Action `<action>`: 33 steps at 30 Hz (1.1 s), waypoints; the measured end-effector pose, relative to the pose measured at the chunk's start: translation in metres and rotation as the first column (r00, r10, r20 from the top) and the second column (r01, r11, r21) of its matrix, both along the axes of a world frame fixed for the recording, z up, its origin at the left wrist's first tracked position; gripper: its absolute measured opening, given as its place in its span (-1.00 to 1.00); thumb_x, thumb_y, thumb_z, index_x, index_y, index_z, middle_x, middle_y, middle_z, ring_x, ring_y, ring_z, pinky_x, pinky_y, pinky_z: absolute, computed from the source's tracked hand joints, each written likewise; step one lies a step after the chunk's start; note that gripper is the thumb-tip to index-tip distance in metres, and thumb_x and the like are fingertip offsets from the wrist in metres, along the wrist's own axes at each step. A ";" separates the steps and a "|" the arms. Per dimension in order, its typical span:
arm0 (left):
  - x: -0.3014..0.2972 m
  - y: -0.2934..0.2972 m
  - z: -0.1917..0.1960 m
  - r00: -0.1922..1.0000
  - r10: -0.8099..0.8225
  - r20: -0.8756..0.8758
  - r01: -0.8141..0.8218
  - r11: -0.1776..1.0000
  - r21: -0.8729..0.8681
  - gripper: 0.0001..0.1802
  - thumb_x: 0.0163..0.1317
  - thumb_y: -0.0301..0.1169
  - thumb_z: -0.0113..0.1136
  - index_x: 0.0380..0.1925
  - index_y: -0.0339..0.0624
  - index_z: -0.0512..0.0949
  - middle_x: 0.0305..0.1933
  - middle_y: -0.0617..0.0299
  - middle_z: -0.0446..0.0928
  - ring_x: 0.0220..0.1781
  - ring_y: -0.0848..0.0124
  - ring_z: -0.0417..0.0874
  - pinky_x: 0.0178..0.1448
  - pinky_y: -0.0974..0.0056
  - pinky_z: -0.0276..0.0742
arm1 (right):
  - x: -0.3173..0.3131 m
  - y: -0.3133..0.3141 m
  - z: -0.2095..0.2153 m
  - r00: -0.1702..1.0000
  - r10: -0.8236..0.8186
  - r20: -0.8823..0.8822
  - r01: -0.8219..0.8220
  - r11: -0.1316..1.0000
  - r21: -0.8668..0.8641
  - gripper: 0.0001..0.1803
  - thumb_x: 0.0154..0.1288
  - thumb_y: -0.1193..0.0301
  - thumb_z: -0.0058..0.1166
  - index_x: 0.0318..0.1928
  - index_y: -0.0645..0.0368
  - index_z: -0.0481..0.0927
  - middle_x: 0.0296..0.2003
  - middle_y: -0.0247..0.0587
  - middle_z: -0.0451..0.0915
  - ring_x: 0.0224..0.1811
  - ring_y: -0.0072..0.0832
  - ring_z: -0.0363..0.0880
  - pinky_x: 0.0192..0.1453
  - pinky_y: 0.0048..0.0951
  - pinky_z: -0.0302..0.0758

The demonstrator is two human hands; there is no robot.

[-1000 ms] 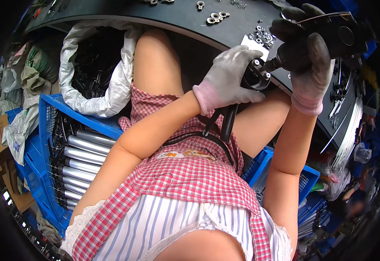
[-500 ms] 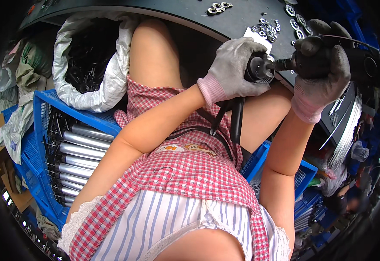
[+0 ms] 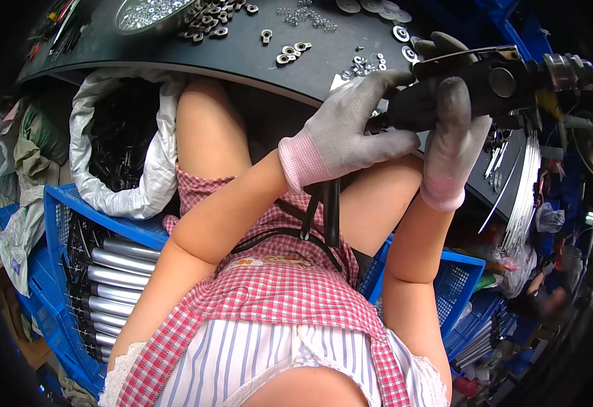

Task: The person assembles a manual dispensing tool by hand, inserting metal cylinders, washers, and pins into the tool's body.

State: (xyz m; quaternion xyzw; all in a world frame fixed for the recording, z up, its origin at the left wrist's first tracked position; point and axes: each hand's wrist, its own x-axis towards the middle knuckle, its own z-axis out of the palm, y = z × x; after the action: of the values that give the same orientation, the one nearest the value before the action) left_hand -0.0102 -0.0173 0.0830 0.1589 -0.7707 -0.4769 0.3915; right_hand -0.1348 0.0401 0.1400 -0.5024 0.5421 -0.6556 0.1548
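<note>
So both hands are gloved and wrapped around a black power tool (image 3: 493,85) held over the right edge of the dark worktop (image 3: 242,54). My left hand (image 3: 354,132) is curled shut around the tool's near-left end, where black cables (image 3: 327,210) hang down toward the lap. My right hand (image 3: 456,136) grips the body from the right, fingers closed over it. Loose nuts and washers (image 3: 289,53) lie scattered on the worktop, far left of the tool. Metal tubes (image 3: 116,271) fill a blue crate (image 3: 59,210) on the near left.
</note>
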 end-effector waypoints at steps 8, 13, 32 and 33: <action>-0.008 0.004 -0.010 0.977 -0.057 -0.206 0.052 0.998 -0.030 -0.39 0.07 -0.13 0.33 0.02 -0.24 0.35 -0.17 -0.03 0.54 -0.11 0.00 0.56 0.02 0.08 0.42 | -0.016 0.028 0.015 0.744 -0.366 -0.559 0.207 0.922 -0.328 -0.49 0.47 0.04 -0.14 -0.27 0.31 0.52 -0.59 -0.34 0.45 -0.55 -0.61 0.39 -0.44 -0.59 0.33; -0.014 -0.005 -0.012 0.966 -0.042 -0.255 0.011 0.993 -0.119 -0.39 0.13 -0.16 0.31 0.04 -0.27 0.31 -0.20 0.04 0.51 -0.22 0.16 0.53 -0.08 0.16 0.43 | -0.013 0.028 0.004 0.694 -0.461 -0.553 0.342 0.887 -0.311 -0.67 0.47 0.30 -0.12 -0.11 0.37 0.53 -0.52 -0.27 0.51 -0.54 -0.58 0.42 -0.46 -0.57 0.35; 0.006 0.001 -0.073 0.987 0.156 -0.050 -0.159 0.984 -0.075 -0.31 -0.36 -0.25 0.48 -0.10 -0.15 0.49 -0.13 0.10 0.53 -0.06 0.11 0.49 0.11 0.05 0.39 | -0.033 0.005 -0.036 0.854 0.421 0.304 -0.435 0.900 -0.025 -0.10 0.16 0.07 0.16 0.38 0.26 0.11 0.23 0.37 0.28 0.03 0.03 0.57 -0.03 -0.12 0.59; 0.006 0.001 -0.076 0.987 0.154 -0.047 -0.157 0.984 -0.078 -0.29 -0.34 -0.13 0.47 -0.07 -0.11 0.50 -0.10 0.09 0.53 0.08 0.08 0.46 0.27 -0.01 0.25 | -0.026 0.001 -0.025 0.880 0.412 0.237 -0.429 0.903 0.022 -0.12 0.15 0.08 0.17 0.38 0.22 0.14 0.32 0.44 0.13 -0.17 -0.16 0.62 -0.18 -0.25 0.58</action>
State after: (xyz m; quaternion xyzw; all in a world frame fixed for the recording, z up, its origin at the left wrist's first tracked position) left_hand -0.0046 -0.0159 0.0073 0.1927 -0.7668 -0.4160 0.4492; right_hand -0.1606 0.0408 0.1149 -0.5237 0.4227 -0.6390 0.3726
